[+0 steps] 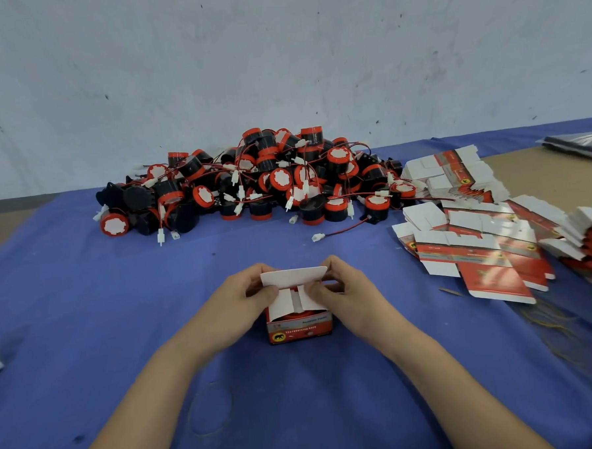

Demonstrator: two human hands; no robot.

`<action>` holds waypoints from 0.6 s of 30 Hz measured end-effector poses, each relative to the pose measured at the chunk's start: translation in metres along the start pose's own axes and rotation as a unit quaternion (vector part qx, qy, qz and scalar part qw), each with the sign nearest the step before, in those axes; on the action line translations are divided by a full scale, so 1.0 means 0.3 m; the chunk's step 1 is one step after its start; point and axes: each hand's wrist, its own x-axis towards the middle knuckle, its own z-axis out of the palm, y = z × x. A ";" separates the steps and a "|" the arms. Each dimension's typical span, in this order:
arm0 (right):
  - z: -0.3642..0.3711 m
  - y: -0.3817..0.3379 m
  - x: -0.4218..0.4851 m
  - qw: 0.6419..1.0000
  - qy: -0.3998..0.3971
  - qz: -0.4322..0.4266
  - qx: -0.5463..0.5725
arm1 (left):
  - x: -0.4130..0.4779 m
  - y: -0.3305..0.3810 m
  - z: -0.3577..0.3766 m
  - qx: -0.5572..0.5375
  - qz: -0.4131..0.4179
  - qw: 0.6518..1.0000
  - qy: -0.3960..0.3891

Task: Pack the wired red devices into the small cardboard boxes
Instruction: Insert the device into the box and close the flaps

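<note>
On the counter (86, 304) stands the box (300, 327), a device (294, 316) inside. Left hand (247, 297) and right hand (346, 292) pinch its flaps (281, 304) with curled fingers. Light, thin card likely creases; hold flap edges gently.

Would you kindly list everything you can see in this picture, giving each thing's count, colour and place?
small cardboard box: one, red and white, front centre of the cloth, top flaps half folded, something red inside
wired red devices: a large pile, red and black with white plugs, at the back by the wall
flat box blanks: many, red and white, heaped at the right
blue cloth: one, spread over the table
table: one, tan, bare at the right
grey packet: one, far right back
wall: one, pale grey, behind
left hand: one, grips the box lid's left end
right hand: one, grips its right end
</note>
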 end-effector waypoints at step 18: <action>-0.031 0.044 -0.099 0.983 -0.063 -0.088 -0.149 | -0.092 -0.037 -0.026 0.255 0.131 0.958 0.005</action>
